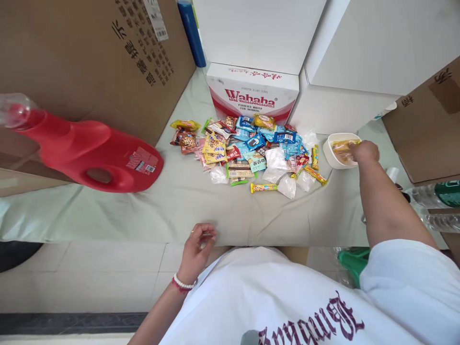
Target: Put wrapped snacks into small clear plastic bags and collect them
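My right hand (pixel 365 152) reaches into a small white plastic tub (pixel 332 155) at the right of the table. Its fingers are closed on the end of a yellow snack packet (pixel 345 144) inside the tub; the fingertips are partly hidden. My left hand (pixel 201 244) hovers by the table's front edge, fingers loosely curled, thumb apart and nothing in it. Left of the tub lies a pile of wrapped snacks, with blue packets (pixel 256 142), yellow packets (pixel 214 149), clear white packets (pixel 276 160) and a thin yellow stick packet (pixel 264 188).
A red detergent bottle (pixel 108 158) lies on its side at the left. Behind the snacks stands a Wahaha water carton (pixel 251 93) under white boxes (pixel 258 28). Cardboard boxes (pixel 89 57) flank the table. Clear bottles (pixel 434 195) lie at the right.
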Demonstrator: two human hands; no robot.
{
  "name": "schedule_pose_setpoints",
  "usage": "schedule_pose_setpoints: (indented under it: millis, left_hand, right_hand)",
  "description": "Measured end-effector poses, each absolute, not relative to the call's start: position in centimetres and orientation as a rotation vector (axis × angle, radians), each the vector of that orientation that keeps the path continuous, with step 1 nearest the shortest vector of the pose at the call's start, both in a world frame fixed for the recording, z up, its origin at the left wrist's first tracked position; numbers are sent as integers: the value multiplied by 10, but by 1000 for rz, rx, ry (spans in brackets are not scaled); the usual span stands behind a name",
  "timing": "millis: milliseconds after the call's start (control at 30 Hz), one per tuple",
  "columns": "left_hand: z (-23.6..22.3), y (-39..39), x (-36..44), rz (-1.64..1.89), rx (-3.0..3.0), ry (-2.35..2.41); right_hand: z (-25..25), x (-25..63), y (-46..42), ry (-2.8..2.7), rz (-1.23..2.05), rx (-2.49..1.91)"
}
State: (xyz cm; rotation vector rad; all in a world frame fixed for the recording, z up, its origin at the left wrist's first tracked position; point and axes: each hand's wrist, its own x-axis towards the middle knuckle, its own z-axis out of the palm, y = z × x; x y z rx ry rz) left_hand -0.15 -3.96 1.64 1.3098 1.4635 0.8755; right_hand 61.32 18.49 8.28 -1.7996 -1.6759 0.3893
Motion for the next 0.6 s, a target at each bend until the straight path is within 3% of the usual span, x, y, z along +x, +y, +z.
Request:
schedule_pose_setpoints:
  millis: [100, 167, 267, 400, 600]
  left_hand:
    - [17, -50, -12, 923, 1249, 1564]
    - [19, -49, -12, 949, 1230, 1588]
    - [22, -39, -2, 957, 1293, 1534]
    - [28, -18, 22, 926, 1482, 1345]
    - [39, 1, 69, 909, 1515, 1127]
  right_hand:
    - [96, 594, 177, -1322, 0, -2337]
    - [107, 573, 160, -1334, -159, -2427]
    - [104, 523, 120, -1838, 64, -2060]
    - [61, 444, 64, -2295, 458, -1738]
    - [22, 387, 24, -1822, 564, -1829]
